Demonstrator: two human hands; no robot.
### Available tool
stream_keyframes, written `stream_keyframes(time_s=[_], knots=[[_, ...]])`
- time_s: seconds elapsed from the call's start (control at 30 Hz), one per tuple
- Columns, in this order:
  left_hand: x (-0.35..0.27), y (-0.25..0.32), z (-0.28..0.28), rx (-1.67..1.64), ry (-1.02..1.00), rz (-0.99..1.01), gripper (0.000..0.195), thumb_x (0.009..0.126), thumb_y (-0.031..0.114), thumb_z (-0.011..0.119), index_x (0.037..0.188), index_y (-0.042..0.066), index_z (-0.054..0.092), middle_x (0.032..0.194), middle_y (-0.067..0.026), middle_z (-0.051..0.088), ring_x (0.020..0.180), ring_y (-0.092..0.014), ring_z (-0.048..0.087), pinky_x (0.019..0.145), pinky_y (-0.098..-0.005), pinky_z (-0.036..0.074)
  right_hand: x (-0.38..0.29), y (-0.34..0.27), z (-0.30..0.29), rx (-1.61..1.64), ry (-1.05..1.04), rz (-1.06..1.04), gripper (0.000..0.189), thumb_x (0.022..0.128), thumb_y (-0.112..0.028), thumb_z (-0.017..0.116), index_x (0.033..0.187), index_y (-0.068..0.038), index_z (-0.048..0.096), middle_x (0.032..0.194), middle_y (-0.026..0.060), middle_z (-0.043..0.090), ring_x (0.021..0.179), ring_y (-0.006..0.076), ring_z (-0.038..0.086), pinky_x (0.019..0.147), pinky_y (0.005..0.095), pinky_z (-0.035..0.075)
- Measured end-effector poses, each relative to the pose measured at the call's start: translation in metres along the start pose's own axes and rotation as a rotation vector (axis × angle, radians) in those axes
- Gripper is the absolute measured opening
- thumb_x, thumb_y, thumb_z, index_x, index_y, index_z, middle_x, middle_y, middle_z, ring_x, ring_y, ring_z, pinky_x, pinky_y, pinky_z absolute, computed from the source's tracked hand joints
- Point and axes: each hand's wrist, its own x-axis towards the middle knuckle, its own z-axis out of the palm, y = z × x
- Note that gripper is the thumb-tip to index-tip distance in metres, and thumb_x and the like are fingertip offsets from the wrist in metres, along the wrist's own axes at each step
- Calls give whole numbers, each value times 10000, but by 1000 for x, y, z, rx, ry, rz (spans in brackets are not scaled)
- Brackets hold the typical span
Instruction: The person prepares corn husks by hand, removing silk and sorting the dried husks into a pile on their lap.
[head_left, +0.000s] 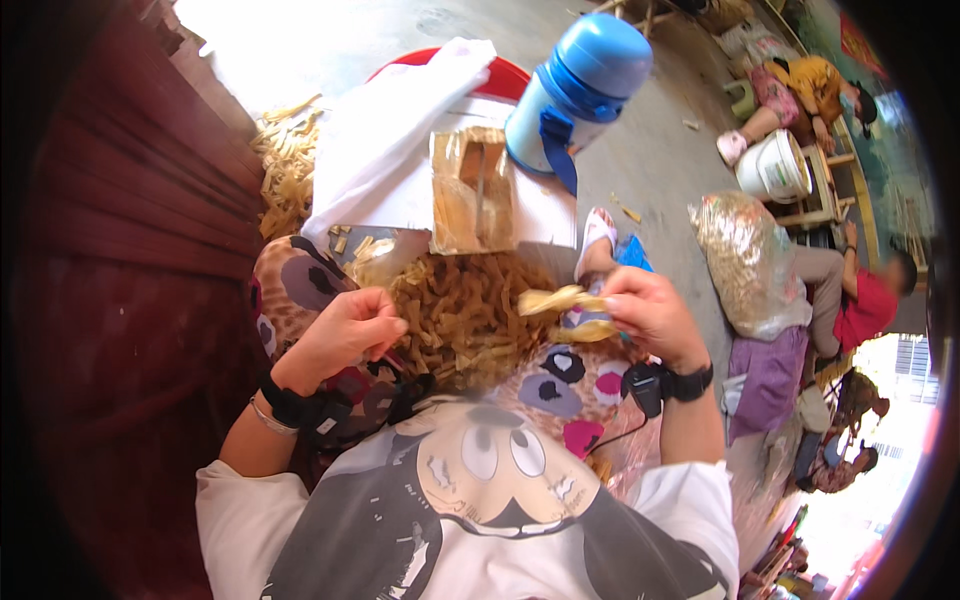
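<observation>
My right hand (651, 315) pinches a few yellowish dried strips (559, 300) between thumb and fingertips, above my right thigh. Their loose ends point left, over a heap of similar tan, crinkled strips (472, 322) between my legs. My left hand (356, 330) is at the left side of this heap, its fingers curled in with the thumb against them. Nothing shows in it. Just beyond the heap, a wooden block (474, 191) wrapped in clear tape, with a slot along it, lies at the near edge of a white board (544, 214).
A blue bottle (577, 90) and a white plastic bag (405, 120) rest on the board, before a red basin (420, 56). More strips (289, 165) are piled at left, beside dark red cloth (150, 300). At right are a filled clear sack (750, 262), a white bucket (772, 169) and several seated people.
</observation>
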Motion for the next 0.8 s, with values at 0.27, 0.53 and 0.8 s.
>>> stream_keyframes(time_s=[0.27, 0.53, 0.8], knots=[[24, 30, 66, -484, -302, -89, 155, 955, 194, 495, 996, 45, 491, 914, -125, 648, 779, -186, 648, 672, -276, 524, 24, -1, 59, -74, -315, -43, 98, 904, -119, 576, 943, -31, 595, 717, -50, 526, 615, 17, 436, 535, 176, 353], [31, 14, 70, -504, -289, -127, 62, 885, 84, 568, 896, 60, 512, 721, -63, 587, 581, -136, 551, 524, -241, 421, 28, 15, 62, -51, -324, -35, 102, 906, -127, 578, 931, -30, 597, 730, -46, 541, 635, 20, 430, 553, 186, 352], [26, 45, 61, 652, 125, 355, 84, 800, 58, 599, 850, 37, 534, 704, -45, 580, 609, -136, 559, 550, -276, 431, 47, 3, 45, -594, -212, -238, 208, 858, -193, 603, 1012, -55, 576, 767, 86, 604, 712, 177, 584, 667, 297, 460]])
